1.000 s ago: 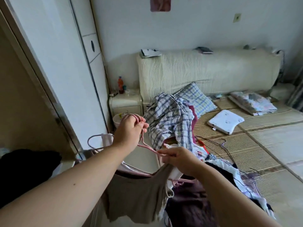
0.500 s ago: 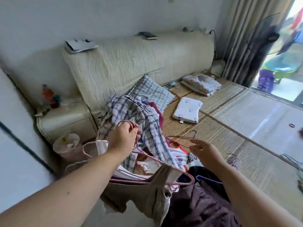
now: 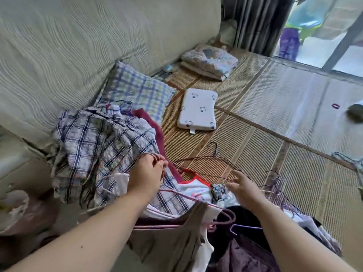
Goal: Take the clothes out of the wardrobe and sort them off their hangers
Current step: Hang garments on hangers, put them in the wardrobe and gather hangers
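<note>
Left grip (image 3: 149, 173) clenched round hooks of pink plastic hangers (image 3: 157, 226); beige sleeveless fabric top (image 3: 176, 242) hung below it. Right grip (image 3: 243, 188) spread, empty, near thin dark wire hangers (image 3: 216, 157). Likely risk: strap snagging, hooks tangling.

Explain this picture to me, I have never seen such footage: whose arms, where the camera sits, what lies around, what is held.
No machine here: a person wears one camera on the head, looking down at their own arms. The left hand has its grip round the hooks of pink hangers; a beige top hangs from one. The right hand is open, reaching toward bare wire hangers on the woven mat. A crumpled plaid shirt, a small white pillow and a checked pillow lie beyond.
</note>
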Demonstrator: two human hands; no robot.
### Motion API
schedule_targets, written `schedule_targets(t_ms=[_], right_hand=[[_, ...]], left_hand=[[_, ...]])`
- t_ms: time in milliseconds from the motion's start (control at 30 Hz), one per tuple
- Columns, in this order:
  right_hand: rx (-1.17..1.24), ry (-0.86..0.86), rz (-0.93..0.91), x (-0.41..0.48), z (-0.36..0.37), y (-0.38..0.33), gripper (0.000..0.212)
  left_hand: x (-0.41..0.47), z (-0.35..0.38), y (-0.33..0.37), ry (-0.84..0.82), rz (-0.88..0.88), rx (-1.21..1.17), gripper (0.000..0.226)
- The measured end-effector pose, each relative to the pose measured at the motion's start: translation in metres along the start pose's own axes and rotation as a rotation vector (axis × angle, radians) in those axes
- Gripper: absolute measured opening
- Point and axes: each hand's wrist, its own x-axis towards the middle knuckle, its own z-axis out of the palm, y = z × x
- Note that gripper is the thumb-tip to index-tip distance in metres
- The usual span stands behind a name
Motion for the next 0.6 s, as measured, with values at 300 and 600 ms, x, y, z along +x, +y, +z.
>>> schedule_targets(t_ms=[300, 600], right_hand=[[-0.034, -0.063, 0.172, 0.155, 0.02, 0.052, 0.057], [0.009, -0.046, 0.294, 0.271, 0.061, 0.096, 0.065]], left_hand=[[0.112, 0.109, -0.025, -0.16, -0.046, 0.011, 0.02], [0.158, 0.187, -0.061, -0.277, -0.077, -0.057, 0.02]])
